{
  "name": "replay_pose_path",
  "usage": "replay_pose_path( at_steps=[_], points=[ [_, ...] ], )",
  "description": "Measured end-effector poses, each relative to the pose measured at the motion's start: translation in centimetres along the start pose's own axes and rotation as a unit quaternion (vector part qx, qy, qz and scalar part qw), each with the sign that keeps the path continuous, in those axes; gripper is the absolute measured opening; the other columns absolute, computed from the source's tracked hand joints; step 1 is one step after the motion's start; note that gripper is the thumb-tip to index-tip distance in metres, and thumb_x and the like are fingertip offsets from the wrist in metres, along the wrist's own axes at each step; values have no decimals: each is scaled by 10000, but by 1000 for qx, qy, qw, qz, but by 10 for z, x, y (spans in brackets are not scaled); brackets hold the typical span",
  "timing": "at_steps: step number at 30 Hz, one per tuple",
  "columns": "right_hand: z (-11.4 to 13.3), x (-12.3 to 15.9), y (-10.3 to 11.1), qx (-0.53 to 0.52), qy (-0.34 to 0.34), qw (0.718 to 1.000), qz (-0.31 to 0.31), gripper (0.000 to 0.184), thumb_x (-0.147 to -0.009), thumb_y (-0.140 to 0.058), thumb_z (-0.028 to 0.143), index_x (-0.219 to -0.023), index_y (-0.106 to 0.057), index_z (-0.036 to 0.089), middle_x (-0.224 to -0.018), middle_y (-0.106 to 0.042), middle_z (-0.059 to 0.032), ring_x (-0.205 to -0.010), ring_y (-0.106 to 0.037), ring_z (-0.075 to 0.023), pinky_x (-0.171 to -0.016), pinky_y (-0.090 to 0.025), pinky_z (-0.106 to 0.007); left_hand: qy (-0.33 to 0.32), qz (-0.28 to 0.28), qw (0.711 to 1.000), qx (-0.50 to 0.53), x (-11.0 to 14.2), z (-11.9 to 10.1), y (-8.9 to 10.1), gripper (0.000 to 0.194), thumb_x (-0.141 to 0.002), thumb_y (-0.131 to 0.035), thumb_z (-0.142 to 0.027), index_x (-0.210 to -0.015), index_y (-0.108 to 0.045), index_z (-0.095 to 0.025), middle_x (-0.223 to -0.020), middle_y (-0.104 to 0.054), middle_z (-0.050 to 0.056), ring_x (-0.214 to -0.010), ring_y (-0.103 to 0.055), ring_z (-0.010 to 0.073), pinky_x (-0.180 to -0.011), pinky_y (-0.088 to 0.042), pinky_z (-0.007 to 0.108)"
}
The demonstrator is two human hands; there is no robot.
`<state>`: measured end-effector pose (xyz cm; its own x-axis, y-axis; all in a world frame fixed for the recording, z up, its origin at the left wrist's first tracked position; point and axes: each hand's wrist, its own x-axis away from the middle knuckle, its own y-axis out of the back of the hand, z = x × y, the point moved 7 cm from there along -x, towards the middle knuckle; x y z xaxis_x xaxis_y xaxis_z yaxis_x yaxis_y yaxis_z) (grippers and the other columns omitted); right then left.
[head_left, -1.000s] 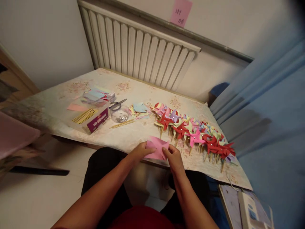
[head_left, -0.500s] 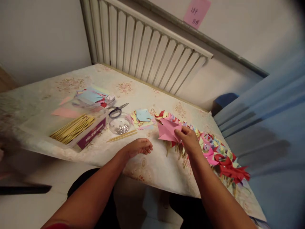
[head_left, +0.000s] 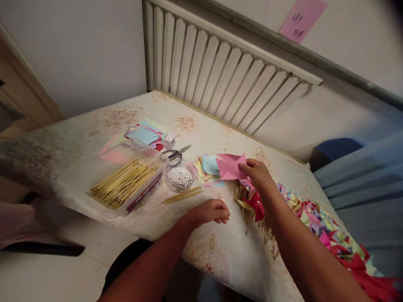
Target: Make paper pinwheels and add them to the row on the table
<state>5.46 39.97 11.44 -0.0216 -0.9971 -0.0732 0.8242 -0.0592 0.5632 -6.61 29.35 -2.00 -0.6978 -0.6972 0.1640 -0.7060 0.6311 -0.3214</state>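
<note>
Between the thumb and fingers of my right hand (head_left: 256, 172) is a pink paper square (head_left: 231, 167) with slits cut in from its corners. It hangs above the table, just right of a pile of coloured paper squares (head_left: 209, 165). My left hand (head_left: 215, 211) is low over the table with its fingers curled in; whatever they hold, if anything, is hidden. Nearby lie a few loose wooden sticks (head_left: 182, 195) and a clear round dish (head_left: 171, 184) with small shiny pieces. Finished paper pinwheels on sticks (head_left: 258, 207) lie beneath and beyond my right forearm.
Scissors (head_left: 176, 154) lie behind the dish. A plastic box (head_left: 134, 205) of wooden sticks (head_left: 122, 184) stands at the left, more coloured paper (head_left: 143, 135) behind it. A radiator (head_left: 217, 71) runs along the table's back edge; a blue curtain (head_left: 365, 180) hangs at the right.
The view has turned left, so the table things appear further right. My right hand has carried the pink paper square from over the pinwheels toward the paper pile. My left hand stays curled.
</note>
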Motion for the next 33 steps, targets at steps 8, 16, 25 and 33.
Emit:
replay_pose_path(
  at_steps=[8,16,25,33],
  points=[
    [-15,-37,-21,-74,-20,997,3,206,-598,-625,363,-571,-537,178,-453,-433,65,-428,-322,-74,-426,-227,-215,-7,-5,1000,11,2,-6,3,323,-711,-620,-436,-821,-588,-135,-836,-642,66,-739,-586,147,-709,-424,299],
    [-24,-45,-35,-125,-40,991,14,285,-544,-665,423,-575,-511,185,-465,-422,75,-429,-317,-69,-437,-222,-213,-13,-12,1000,4,7,-9,9,300,-739,-602,-418,-827,-587,-132,-838,-637,68,-755,-591,158,-724,-433,313],
    [-29,-59,-34,-86,-27,996,-14,207,-564,-605,365,-632,-567,173,-478,-443,72,-452,-362,-82,-448,-264,-213,-11,-19,1000,1,4,-8,10,309,-735,-609,-436,-816,-583,-138,-830,-642,69,-752,-590,158,-722,-435,311],
    [-34,-80,-24,-75,-27,995,-57,141,-598,-598,315,-628,-566,181,-473,-463,49,-474,-429,-111,-444,-303,-223,-8,-23,1000,13,0,-5,11,321,-724,-623,-447,-807,-580,-140,-817,-646,68,-742,-594,158,-706,-428,306]
  ],
)
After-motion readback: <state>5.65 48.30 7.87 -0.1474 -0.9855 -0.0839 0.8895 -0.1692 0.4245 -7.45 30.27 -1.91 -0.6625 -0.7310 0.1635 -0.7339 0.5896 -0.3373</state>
